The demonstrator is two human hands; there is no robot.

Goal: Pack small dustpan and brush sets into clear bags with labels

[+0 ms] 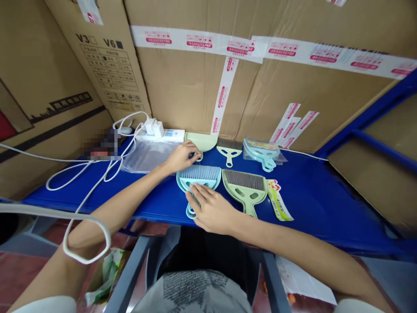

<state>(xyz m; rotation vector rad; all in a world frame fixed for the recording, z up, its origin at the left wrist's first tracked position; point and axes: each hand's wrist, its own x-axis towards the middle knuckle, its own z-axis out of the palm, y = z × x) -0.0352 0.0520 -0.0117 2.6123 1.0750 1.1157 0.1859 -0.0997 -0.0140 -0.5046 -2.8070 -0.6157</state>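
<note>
right hand (211,209): fingers flat-ish across blue brush (200,173), not wrapped round it, prob keeping it seated in the blue dustpan (179,184), near centre | left hand (182,157): curled by far green dustpan (204,140), can't tell if gripping | green brush set (246,187) just right, handy I guess

Along the rear edge of the surface (319,195), left to right: power strip (176,135), loose dustpan (206,141), loose brush (230,151), bagged set (262,152). Plastic bags (148,157) lie before the power strip. Nearer the front edge, left to right: first brush-and-dustpan set (200,174), second brush-and-dustpan set (246,184), label card (279,203).
</note>
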